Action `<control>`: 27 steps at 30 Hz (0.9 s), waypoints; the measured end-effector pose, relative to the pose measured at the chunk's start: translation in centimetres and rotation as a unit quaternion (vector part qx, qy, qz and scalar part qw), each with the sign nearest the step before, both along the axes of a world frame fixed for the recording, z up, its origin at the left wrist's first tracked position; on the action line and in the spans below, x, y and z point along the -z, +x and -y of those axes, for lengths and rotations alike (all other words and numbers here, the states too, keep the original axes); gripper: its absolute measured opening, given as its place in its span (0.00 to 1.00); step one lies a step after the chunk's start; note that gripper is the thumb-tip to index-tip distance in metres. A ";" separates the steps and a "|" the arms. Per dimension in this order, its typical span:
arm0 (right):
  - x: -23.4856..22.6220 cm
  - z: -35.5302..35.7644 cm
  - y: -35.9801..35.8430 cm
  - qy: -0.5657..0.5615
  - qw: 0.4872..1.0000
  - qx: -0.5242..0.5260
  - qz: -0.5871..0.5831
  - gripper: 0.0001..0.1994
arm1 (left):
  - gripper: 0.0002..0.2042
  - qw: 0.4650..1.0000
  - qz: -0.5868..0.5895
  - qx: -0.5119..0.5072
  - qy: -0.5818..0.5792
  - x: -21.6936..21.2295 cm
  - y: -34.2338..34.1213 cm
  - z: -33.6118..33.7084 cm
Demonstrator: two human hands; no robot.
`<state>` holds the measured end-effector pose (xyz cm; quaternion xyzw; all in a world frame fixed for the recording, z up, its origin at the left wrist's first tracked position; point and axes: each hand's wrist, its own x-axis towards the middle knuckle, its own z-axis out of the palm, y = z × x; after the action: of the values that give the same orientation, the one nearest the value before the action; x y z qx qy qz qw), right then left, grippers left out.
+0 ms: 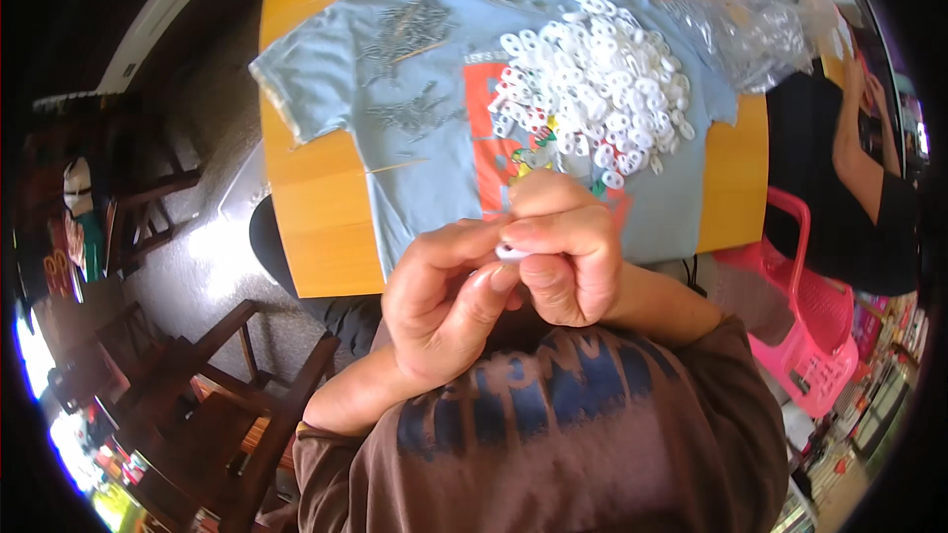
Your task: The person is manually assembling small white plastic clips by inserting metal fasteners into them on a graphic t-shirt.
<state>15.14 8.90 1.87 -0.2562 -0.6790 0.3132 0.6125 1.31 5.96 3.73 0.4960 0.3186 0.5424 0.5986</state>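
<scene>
Close in front of my chest, my left hand (439, 301) and my right hand (573, 252) meet with fingertips pinched together. Between them sits a small white plastic piece (509, 253) with a dark hole, mostly covered by the fingers. Both hands are closed on it. Just beyond, a heap of similar white oval pieces (602, 79) with holes lies on a light blue T-shirt (657, 227) spread over the table. Left of the heap are a pile of thin metal pins (410, 30) and a looser scatter of pins (410, 115).
A thin wooden stick (395, 167) lies below the pins. Clear plastic bags (760, 39) sit at the wooden table's (321, 247) far and right edges. A pink plastic chair (810, 326) stands at right, near another person's arm (857, 143). Dark wooden chairs (197, 405) stand at left.
</scene>
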 end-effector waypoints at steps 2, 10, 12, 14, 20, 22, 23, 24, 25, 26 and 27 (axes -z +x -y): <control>-0.2 -0.1 -0.1 0.000 1.000 0.004 0.028 0.12 | 0.12 0.993 0.073 0.025 -0.087 -0.6 -0.2 0.2; 0.4 1.0 -1.1 -0.021 0.988 0.003 0.156 0.23 | 0.11 0.978 0.108 -0.047 -0.175 -0.9 -3.2 -0.3; 0.2 1.3 -0.6 -0.067 0.984 0.006 0.168 0.24 | 0.10 0.978 0.052 -0.144 -0.145 -0.9 -5.0 -0.2; -0.2 1.2 -0.3 -0.103 0.975 0.021 0.195 0.21 | 0.11 0.965 0.010 -0.247 -0.083 0.5 -8.2 -0.1; -0.3 1.0 -0.4 -0.133 0.956 0.022 0.262 0.14 | 0.12 0.842 -0.043 -0.531 -0.078 6.7 -21.7 0.1; -0.4 1.0 -0.4 -0.103 0.960 0.020 0.262 0.12 | 0.12 0.807 -0.057 -0.574 -0.125 9.8 -25.6 0.0; -0.5 1.1 -0.4 -0.097 0.961 0.017 0.257 0.11 | 0.15 0.806 -0.096 -0.565 -0.145 12.4 -28.3 0.8; -0.6 1.1 -0.4 -0.081 0.963 0.021 0.257 0.10 | 0.18 0.795 -0.127 -0.562 -0.192 14.0 -29.7 1.1; -0.5 1.2 -0.1 -0.086 0.963 0.008 0.256 0.11 | 0.21 0.784 -0.159 -0.551 -0.239 15.1 -30.4 1.2; -0.6 1.4 0.3 -0.092 0.962 -0.002 0.256 0.11 | 0.27 0.779 -0.171 -0.536 -0.278 15.3 -30.7 1.4; -0.2 1.5 0.5 -0.082 0.966 -0.002 0.245 0.12 | 0.27 0.771 -0.208 -0.537 -0.272 15.5 -31.3 1.6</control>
<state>15.67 7.37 2.06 -0.3732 -0.7808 0.2971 0.4035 -29.96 4.32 -11.79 0.1619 0.7836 0.5500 0.2393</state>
